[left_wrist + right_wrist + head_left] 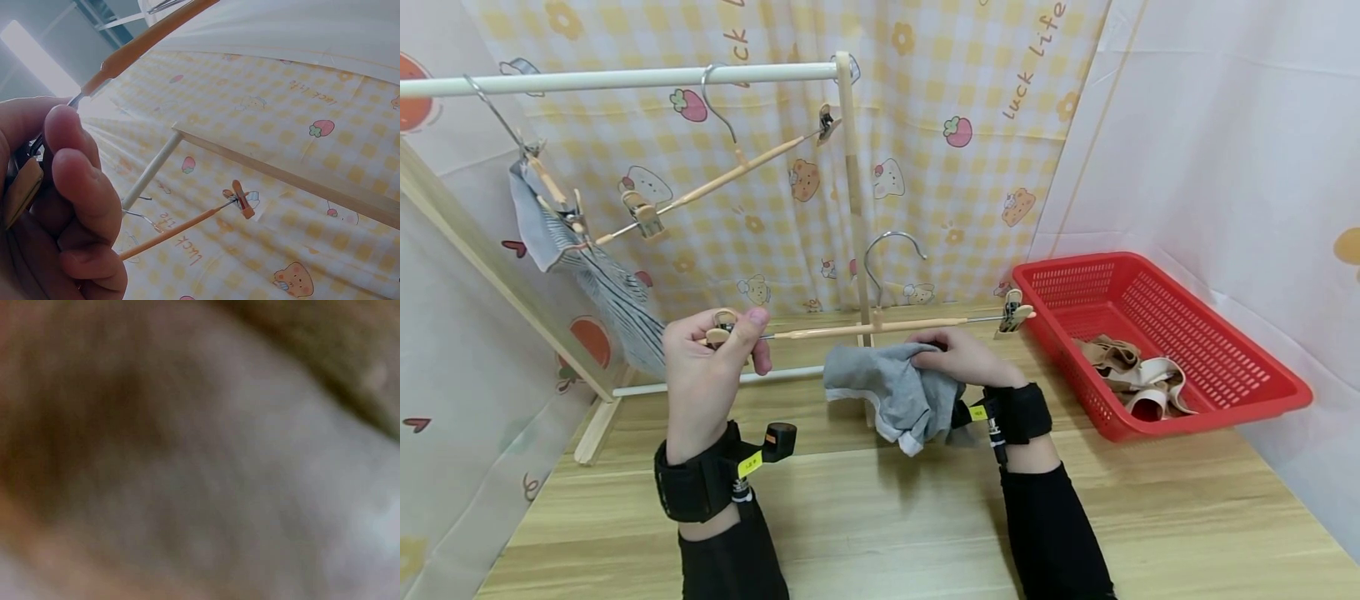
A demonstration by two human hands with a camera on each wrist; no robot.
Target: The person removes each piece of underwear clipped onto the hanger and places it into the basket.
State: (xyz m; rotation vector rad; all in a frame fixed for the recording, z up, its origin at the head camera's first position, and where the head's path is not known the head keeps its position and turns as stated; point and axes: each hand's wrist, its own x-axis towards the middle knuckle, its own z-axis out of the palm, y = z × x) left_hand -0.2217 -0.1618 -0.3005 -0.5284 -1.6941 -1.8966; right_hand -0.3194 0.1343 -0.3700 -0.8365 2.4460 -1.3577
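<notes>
My left hand (711, 375) grips a clip hanger (827, 331) by the clip at its left end, and the hanger's metal hook points up. In the left wrist view, the fingers (81, 181) curl around that clip. A crumpled grey cloth garment (887, 387) with a lighter edge is held in my right hand (966, 360), just below the hanger's bar. Whether it touches the bar I cannot tell. The hanger's right clip (1015, 312) has no cloth in it. Blurred grey cloth fills most of the right wrist view.
A rack with a white rail (625, 81) stands at the left and back. From it hang a bare clip hanger (737, 173) and another holding a striped grey garment (617, 292). A red basket (1240, 367) at the right contains brown and white fabric pieces (1157, 383).
</notes>
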